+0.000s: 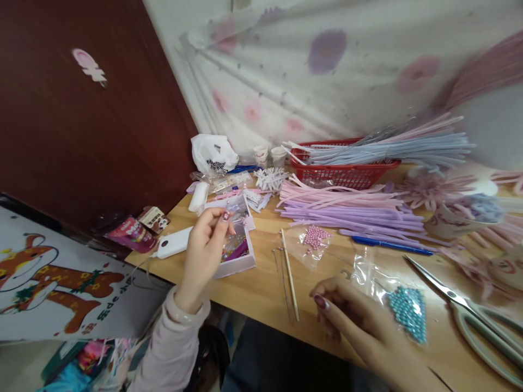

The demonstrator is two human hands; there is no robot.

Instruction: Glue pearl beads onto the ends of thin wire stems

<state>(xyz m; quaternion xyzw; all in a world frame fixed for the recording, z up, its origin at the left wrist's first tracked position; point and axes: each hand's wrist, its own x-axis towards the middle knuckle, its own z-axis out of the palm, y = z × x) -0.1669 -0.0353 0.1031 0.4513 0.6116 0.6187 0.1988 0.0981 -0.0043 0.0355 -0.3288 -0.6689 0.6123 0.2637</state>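
Note:
My left hand (209, 239) is raised over the open white box (241, 265), thumb and forefinger pinched together. Whatever sits in that pinch is too small to make out. Low over the table's front edge, my right hand (359, 321) has its fingers curled in towards the thumb; what they hold, if anything, is hidden. Just right of it lies a clear bag of teal beads (407, 313). Between the hands are a thin wooden stick (290, 277), fine wires (283, 275) beside it, and a small bag of pink beads (315, 238).
Scissors (453, 296) lie at the right, near a blue pen (392, 245). Pink and purple fuzzy stems (347, 209) spread before a red basket (347, 175). A white power bank (175, 243) and a purple-pink cup (131, 234) stand at the left edge.

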